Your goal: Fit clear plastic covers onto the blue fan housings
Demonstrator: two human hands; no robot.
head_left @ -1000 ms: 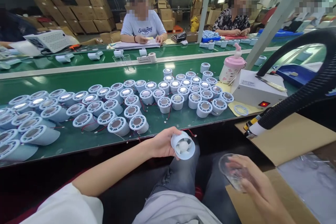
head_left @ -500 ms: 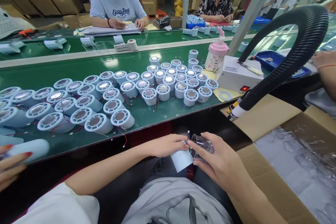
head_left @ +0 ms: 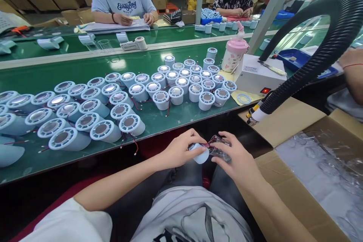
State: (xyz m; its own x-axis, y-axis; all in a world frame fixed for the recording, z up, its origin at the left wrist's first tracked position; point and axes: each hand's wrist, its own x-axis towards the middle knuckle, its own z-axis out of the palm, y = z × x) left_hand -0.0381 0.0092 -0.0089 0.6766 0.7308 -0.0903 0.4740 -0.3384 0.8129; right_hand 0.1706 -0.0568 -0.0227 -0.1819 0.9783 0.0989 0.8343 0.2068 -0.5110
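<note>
My left hand (head_left: 181, 150) is closed around a light blue plastic housing (head_left: 202, 157), held over my lap just in front of the bench edge. A thin red and black wire (head_left: 209, 142) comes off the housing toward the right. In my right hand (head_left: 241, 162) is a clear plastic cup (head_left: 221, 149), lying sideways with one end close to the housing. Whether cup and housing touch, I cannot tell. Many similar blue housings (head_left: 132, 124) stand on the green bench (head_left: 159, 128), their round metal-centred ends up and short wires trailing.
An open cardboard box (head_left: 279, 174) of clear cups is at my right. Above it hangs a black flexible hose (head_left: 320, 41) with a metal tip, beside a white box unit (head_left: 256, 75) and a pink-lidded bottle (head_left: 235, 55). Co-workers (head_left: 121, 7) sit across the bench.
Both my hands have risen slightly, and the housing has turned and tilted beside the cup. Another person's hand at the far left has left the view.
</note>
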